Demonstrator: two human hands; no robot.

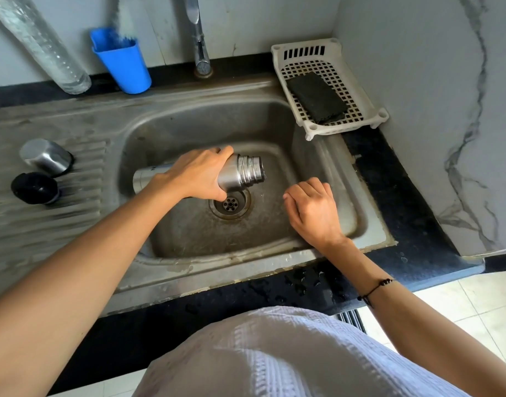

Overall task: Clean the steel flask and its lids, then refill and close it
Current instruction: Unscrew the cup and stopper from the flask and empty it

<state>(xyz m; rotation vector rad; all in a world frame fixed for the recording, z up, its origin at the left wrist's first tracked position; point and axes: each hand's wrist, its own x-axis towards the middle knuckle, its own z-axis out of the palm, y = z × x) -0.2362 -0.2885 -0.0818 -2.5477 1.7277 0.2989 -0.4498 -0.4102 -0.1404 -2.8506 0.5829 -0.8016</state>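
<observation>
The left hand (199, 174) has its grip wrapped round the steel flask (240, 174), fingers and thumb curled about the shoulder just below the threaded neck. The flask lies nearly on its side over the sink (317, 156), its open mouth pointing to the right and a touch downward, above and just beside the drain (230, 204). The right hand (312, 209) hangs over the right part of the basin with fingers loosely curled, holding nothing – a released grip, near the flask's mouth but apart from it

Both lids are off and parked on the ribbed draining board to the left: the steel cap (45, 156) lying tipped on its side, the black stopper (34, 188) just in front of it. A dark scrub pad (316, 97) sits in the white basket (360, 90) at the back right corner, and the tap (201, 57) stands behind the basin; no water seems to be running from it

This looks like emptying or rinsing out the flask. To do it well, I'd tip the mouth lower so it drains fully straight over the drain, keep that firm hold on the wet steel – it will be slippery – and bring the free hand to the scrub pad or the tap for the wash proper
</observation>
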